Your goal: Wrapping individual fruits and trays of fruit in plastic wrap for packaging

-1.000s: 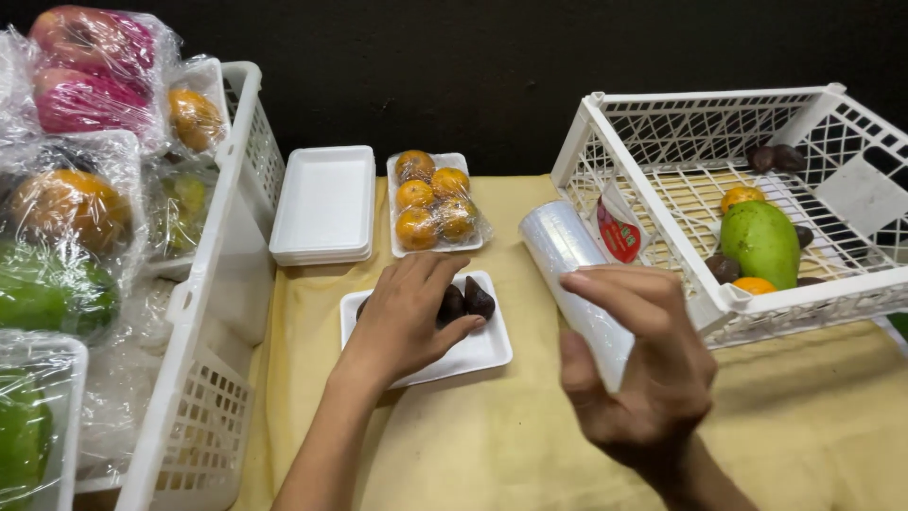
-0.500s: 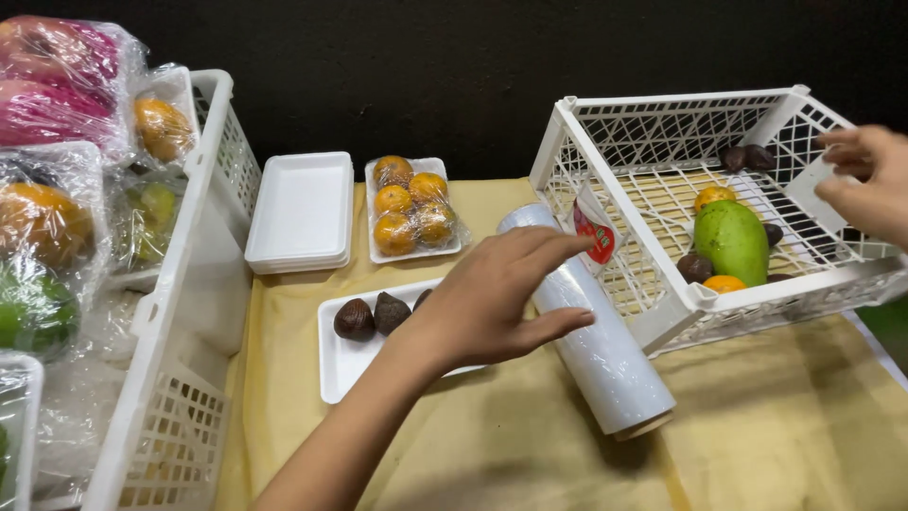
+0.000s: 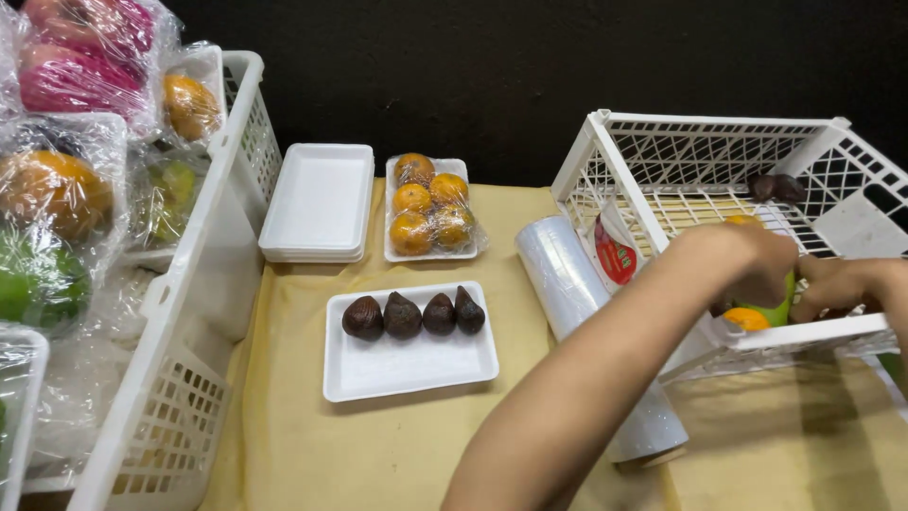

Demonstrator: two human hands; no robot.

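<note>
Reaching into white crate point(image 3: 804, 333): left hand point(image 3: 747, 265), right hand point(image 3: 842, 284) among fruit; grip cannot tell.

Tan-covered table point(image 3: 378, 454), tray point(image 3: 411, 364) (foam), crate point(image 3: 662, 180)

plastic, foam and cloth
we see a white plastic lattice crate point(image 3: 662, 161), matt foam tray point(image 3: 411, 364), glossy cling-film roll point(image 3: 567, 274), yellow cloth point(image 3: 378, 454).

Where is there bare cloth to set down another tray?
Bare cloth lies in front of the foam tray of dark fruits, between the left basket and the left forearm. The back row is crowded: empty tray stack, wrapped oranges, film roll. Both hands fill the right crate.
</note>
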